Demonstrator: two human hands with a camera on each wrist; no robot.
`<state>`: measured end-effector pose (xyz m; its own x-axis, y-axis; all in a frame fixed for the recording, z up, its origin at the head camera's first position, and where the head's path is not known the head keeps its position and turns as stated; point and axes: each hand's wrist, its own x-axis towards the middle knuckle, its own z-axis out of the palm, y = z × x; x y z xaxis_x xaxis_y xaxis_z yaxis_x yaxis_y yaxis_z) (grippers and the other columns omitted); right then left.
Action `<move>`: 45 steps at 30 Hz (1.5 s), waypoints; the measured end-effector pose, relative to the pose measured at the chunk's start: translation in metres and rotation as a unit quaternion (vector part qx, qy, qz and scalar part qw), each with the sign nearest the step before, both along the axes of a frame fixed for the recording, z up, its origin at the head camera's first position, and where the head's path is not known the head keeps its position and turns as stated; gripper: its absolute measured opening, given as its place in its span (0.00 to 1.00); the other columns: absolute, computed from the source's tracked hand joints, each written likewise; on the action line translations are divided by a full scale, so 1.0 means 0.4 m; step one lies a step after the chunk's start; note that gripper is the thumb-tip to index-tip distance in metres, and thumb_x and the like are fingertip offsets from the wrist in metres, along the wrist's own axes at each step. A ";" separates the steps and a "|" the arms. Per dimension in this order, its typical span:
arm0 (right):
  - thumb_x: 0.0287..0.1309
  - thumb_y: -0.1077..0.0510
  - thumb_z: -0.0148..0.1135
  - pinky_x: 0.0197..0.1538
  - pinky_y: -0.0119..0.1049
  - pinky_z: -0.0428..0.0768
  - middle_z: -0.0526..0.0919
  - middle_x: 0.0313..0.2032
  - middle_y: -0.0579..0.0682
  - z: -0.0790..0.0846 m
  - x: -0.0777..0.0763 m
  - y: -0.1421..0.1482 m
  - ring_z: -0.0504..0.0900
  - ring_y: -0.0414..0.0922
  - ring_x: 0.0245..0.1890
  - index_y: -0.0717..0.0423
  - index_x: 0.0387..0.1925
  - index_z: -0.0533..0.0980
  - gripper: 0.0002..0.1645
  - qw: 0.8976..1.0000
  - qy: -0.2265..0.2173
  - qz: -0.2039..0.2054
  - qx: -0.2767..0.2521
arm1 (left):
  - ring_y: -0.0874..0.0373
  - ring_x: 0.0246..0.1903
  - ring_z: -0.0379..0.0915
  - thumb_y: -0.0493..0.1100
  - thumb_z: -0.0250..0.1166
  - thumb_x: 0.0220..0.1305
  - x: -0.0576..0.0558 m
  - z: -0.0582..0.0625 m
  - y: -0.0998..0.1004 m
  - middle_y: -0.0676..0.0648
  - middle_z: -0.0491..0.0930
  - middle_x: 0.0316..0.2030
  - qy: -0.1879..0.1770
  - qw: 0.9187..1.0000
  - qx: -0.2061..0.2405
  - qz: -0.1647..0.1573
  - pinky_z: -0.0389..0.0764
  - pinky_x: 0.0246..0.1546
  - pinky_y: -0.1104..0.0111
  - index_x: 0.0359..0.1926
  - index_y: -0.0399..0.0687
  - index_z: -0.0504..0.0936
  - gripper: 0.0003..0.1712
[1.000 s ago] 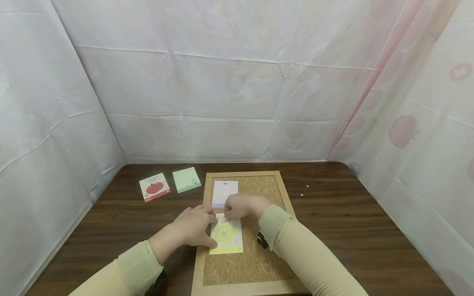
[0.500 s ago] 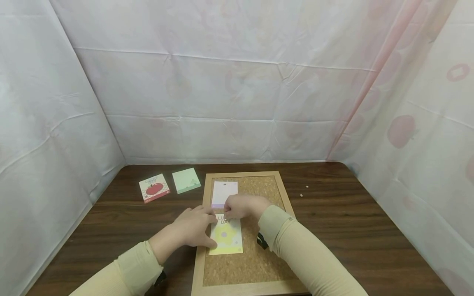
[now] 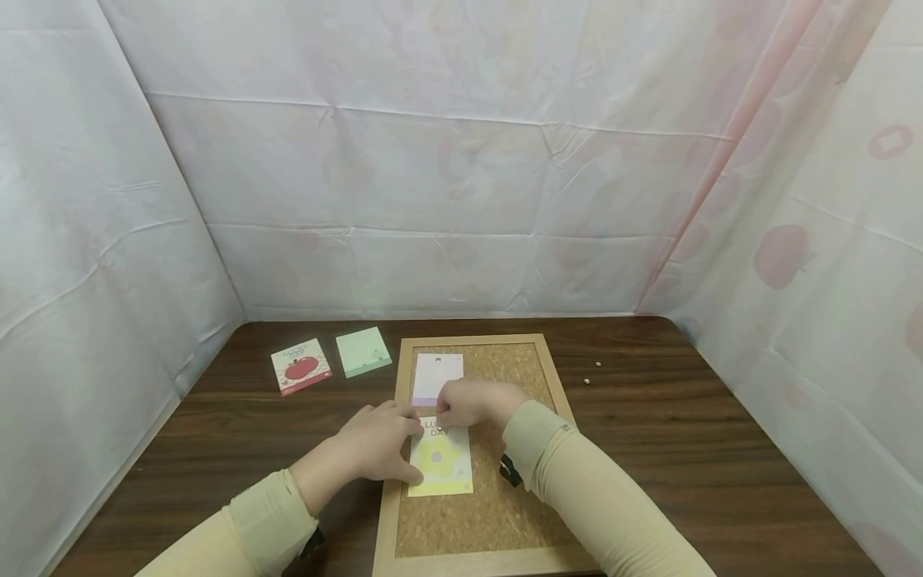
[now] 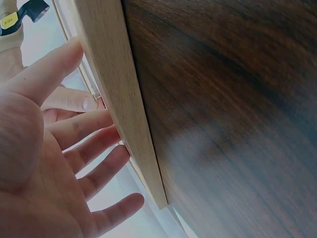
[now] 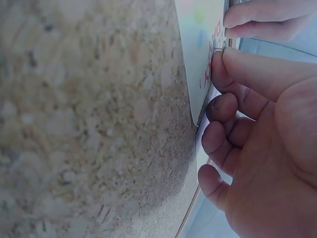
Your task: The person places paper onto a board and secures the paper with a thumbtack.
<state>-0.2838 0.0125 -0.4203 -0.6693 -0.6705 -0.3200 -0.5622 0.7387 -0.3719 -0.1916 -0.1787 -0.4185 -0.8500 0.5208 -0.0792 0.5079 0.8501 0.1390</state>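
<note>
My left hand [image 3: 375, 441] lies at the left side of a yellow flower note card [image 3: 441, 473], thumb and fingers spread, tips touching its left edge. In the left wrist view those fingers [image 4: 94, 148] are fairly straight along the wooden frame. My right hand [image 3: 477, 401] pinches a tiny thumbtack [image 5: 218, 48] between thumb and index finger at the top of that card, over its lettering. Its other fingers are curled. Beneath is a cork board [image 3: 497, 513]; whether the tack's point is in the cork is hidden. Above sits a white-and-purple note card [image 3: 436, 375] with a tack [image 3: 437, 360] near its top.
A red apple note card [image 3: 301, 369] and a green note card [image 3: 364, 353] lie left of the board on the dark wooden table [image 3: 216, 449]. Right of the board are two small tacks, the nearer tack [image 3: 587, 381] and the farther tack [image 3: 598, 365]. Cloth curtains [image 3: 447, 160] surround the table.
</note>
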 end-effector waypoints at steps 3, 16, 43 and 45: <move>0.71 0.53 0.60 0.21 0.31 0.62 0.65 0.14 0.39 0.002 0.001 0.000 0.61 0.36 0.15 0.49 0.20 0.76 0.20 1.000 -0.002 -0.002 -0.001 | 0.48 0.55 0.73 0.65 0.78 0.46 0.000 0.000 0.000 0.49 0.79 0.56 -0.001 1.000 0.001 0.000 0.75 0.52 0.43 0.52 0.52 0.87 0.35; 0.71 0.53 0.60 0.21 0.31 0.61 0.63 0.13 0.39 0.007 0.005 -0.002 0.60 0.36 0.14 0.46 0.17 0.70 0.23 1.000 0.011 -0.001 0.008 | 0.48 0.55 0.73 0.64 0.78 0.46 0.001 0.002 0.001 0.49 0.79 0.55 -0.005 1.000 0.006 0.000 0.75 0.52 0.44 0.52 0.51 0.87 0.35; 0.67 0.53 0.65 0.62 0.53 0.67 0.70 0.14 0.37 0.031 0.016 -0.015 0.68 0.38 0.19 0.46 0.18 0.77 0.19 0.997 0.074 0.019 0.029 | 0.48 0.55 0.72 0.64 0.78 0.47 0.002 0.001 0.000 0.49 0.79 0.56 -0.006 1.000 0.007 -0.002 0.74 0.52 0.42 0.52 0.52 0.87 0.34; 0.66 0.53 0.66 0.63 0.54 0.67 0.74 0.16 0.36 0.034 0.015 -0.016 0.70 0.38 0.21 0.46 0.19 0.79 0.17 0.996 0.078 0.018 0.026 | 0.47 0.56 0.72 0.65 0.78 0.47 0.001 0.000 0.000 0.49 0.79 0.57 -0.005 1.000 0.007 -0.002 0.74 0.53 0.42 0.52 0.52 0.87 0.34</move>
